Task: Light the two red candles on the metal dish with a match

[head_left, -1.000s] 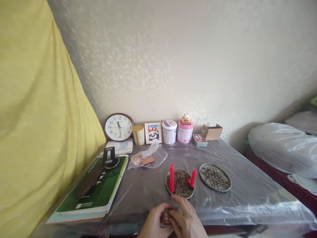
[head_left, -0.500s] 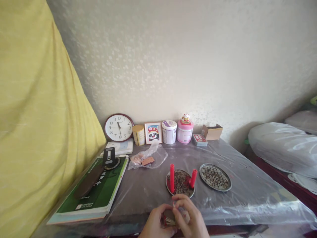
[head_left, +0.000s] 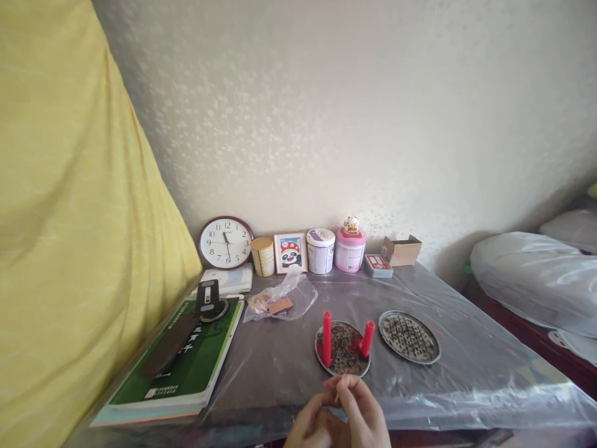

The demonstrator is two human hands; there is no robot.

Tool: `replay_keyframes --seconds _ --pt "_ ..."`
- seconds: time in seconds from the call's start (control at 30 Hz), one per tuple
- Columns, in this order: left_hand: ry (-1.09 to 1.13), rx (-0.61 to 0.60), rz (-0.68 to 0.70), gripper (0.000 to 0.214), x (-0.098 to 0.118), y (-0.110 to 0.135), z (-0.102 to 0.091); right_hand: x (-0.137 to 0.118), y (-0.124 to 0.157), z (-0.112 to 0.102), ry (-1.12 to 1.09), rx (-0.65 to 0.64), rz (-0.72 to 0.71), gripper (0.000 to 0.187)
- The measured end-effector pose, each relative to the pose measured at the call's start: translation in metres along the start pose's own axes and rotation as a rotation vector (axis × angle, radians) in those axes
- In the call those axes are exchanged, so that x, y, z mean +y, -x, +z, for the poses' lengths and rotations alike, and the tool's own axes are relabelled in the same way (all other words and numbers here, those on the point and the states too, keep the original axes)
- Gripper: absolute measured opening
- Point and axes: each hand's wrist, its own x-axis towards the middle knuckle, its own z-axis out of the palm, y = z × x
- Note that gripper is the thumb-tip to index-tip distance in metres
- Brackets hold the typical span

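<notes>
My right hand (head_left: 366,414) is pinched around a thin matchstick (head_left: 338,396), a reddish tip showing at the fingertips. Close against it, my left hand (head_left: 308,423) is curled over a matchbox, now hidden behind the fingers. Just beyond both hands lies a round, stained metal plate (head_left: 346,346). On it a taller red candle (head_left: 327,339) stands upright at the left, while a shorter red candle (head_left: 367,340) leans to the right. Neither candle shows a flame.
Another round metal plate (head_left: 409,336) lies to the right. Behind, a plastic bag (head_left: 298,292) holds a small brown box (head_left: 280,306). Green books (head_left: 186,367) lie left. A clock (head_left: 226,242), tins (head_left: 320,252) and a cardboard box (head_left: 402,251) line the wall.
The open matchbox with its matches was visible between my hands; my fingers now cover it. My right hand has drawn up a matchstick. The view has shifted slightly.
</notes>
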Motion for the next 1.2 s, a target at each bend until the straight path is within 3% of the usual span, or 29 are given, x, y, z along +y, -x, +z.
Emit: replay_keyframes --seconds 0.17,0.37,0.5,0.6,0.73,0.83,0.97,1.2 --pt "0.362 -0.030 -0.106 0.047 0.022 0.007 -0.007 -0.015 -0.005 -0.010 0.067 -0.015 -0.043 0.034" --pt "0.416 -0.134 -0.125 0.045 0.021 0.007 -0.004 -0.006 0.008 0.006 -0.084 -0.195 0.177 0.041" --pt "0.322 -0.020 -0.084 0.042 0.014 0.003 -0.007 -0.008 0.006 0.008 -0.148 -0.250 0.147 0.038" --pt "0.130 0.050 0.051 0.053 0.014 0.002 -0.012 -0.013 0.002 0.004 -0.108 -0.208 0.066 0.037" --pt "-0.025 -0.027 0.148 0.055 0.018 0.002 -0.016 -0.013 0.005 0.006 -0.053 -0.130 -0.059 0.033" --pt "-0.014 -0.095 0.134 0.048 0.020 0.002 -0.017 -0.010 0.008 0.009 -0.040 -0.144 -0.089 0.031" --pt "0.092 -0.106 0.067 0.055 0.024 0.002 -0.021 -0.017 0.007 0.005 -0.085 -0.079 -0.059 0.032" --pt "0.088 -0.111 0.127 0.060 0.030 0.005 -0.024 -0.031 0.004 -0.002 -0.059 -0.017 -0.068 0.027"
